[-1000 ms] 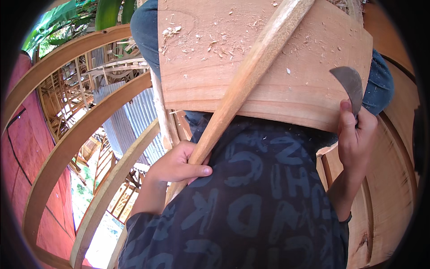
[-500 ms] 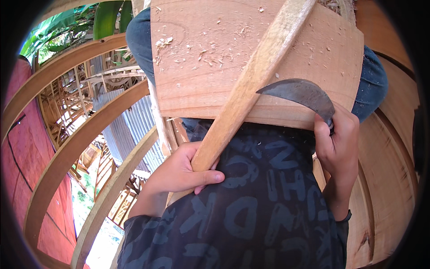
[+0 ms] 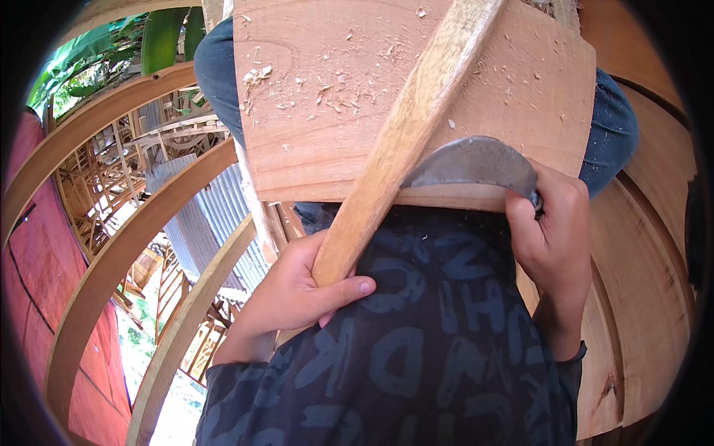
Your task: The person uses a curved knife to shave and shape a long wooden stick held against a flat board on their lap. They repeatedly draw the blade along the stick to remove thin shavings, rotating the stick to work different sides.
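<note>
My left hand [image 3: 301,286] is closed around the near end of a long wooden stick [image 3: 405,137], its thumb lying across the underside edge. The stick slants up and to the right over a wide wooden board [image 3: 312,141] that spans my legs. In my right hand [image 3: 556,230] is a sickle [image 3: 476,165] with a dark, curved blade. The blade's tip reaches the right edge of the stick, low over the board's near edge; whether it cuts in cannot be made out. My fingers hide the sickle's handle.
Wood shavings [image 3: 338,93] are scattered over the board. Curved wooden rails [image 3: 141,186] run along the left, with corrugated metal sheet [image 3: 204,204] beyond and below them. Red panelling [image 3: 56,305] stands at far left. Wooden planks [image 3: 647,282] lie to the right.
The sickle has moved down and left along the stick toward my left hand, and its blade has tilted flatter. The board and stick appear shifted slightly left in the view.
</note>
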Demonstrator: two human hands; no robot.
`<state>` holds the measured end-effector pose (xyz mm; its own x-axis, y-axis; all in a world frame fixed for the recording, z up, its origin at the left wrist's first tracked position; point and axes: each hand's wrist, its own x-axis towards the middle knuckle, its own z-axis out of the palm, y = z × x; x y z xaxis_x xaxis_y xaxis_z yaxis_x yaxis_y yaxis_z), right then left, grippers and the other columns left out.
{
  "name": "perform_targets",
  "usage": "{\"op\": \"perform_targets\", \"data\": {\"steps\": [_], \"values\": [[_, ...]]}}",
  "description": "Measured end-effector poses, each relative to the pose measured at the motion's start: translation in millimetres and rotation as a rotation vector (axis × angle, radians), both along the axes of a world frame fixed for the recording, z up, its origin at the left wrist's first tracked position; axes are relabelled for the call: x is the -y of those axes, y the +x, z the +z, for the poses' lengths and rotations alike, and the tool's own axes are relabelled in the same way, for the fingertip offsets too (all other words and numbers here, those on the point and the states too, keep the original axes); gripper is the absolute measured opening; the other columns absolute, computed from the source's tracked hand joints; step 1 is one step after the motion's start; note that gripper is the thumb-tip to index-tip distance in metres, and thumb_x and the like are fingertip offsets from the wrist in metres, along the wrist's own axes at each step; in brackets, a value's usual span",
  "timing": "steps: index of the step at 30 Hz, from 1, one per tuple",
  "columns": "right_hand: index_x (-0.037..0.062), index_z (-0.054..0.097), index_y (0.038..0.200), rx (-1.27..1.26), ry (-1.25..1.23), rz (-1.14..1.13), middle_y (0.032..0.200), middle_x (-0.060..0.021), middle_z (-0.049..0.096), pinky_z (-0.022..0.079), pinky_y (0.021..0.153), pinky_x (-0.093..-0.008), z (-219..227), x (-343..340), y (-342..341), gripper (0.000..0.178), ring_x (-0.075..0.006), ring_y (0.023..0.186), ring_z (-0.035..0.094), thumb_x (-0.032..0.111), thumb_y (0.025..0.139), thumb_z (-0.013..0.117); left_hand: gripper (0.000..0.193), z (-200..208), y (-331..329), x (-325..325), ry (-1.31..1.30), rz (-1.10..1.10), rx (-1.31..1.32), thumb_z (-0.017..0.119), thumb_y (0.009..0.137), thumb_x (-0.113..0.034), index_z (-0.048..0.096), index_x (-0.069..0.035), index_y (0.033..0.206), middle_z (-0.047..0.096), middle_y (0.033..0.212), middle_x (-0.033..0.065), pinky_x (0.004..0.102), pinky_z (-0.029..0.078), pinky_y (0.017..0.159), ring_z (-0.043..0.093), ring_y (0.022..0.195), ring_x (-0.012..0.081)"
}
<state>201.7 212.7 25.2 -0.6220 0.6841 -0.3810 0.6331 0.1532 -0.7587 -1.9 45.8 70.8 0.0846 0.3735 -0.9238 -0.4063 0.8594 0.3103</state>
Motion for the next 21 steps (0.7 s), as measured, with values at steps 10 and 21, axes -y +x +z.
{"op": "perform_targets", "data": {"steps": [10, 21], "values": [[-0.0002, 0.061, 0.07, 0.297, 0.117, 0.215, 0.058, -0.0185, 0.055, 0.044, 0.051, -0.0408, 8.6, 28.1, -29.1, 0.052, -0.0384, 0.057, 0.058, 0.05, 0.077, 0.07, 0.056, -5.7, -4.5, 6.7, 0.106, -0.225, -0.215, 0.075, 0.081, -0.023, 0.052, 0.003, 0.125, 0.065, 0.083, 0.0056, 0.0241, 0.047, 0.06, 0.06, 0.066, 0.0107], [0.0046, 0.05, 0.055, 0.312, 0.528, 0.257, 0.05, -0.0122, 0.051, 0.042, 0.041, -0.0369, -10.5, 7.9, -28.6, 0.063, -0.0293, 0.043, 0.054, 0.063, 0.068, 0.071, 0.048, -18.4, -13.4, 7.2, 0.242, -0.252, -0.22, 0.074, 0.082, -0.022, 0.054, 0.004, 0.117, 0.066, 0.088, 0.0146, 0.0299, 0.049, 0.071, 0.063, 0.082, 0.0166]]}}
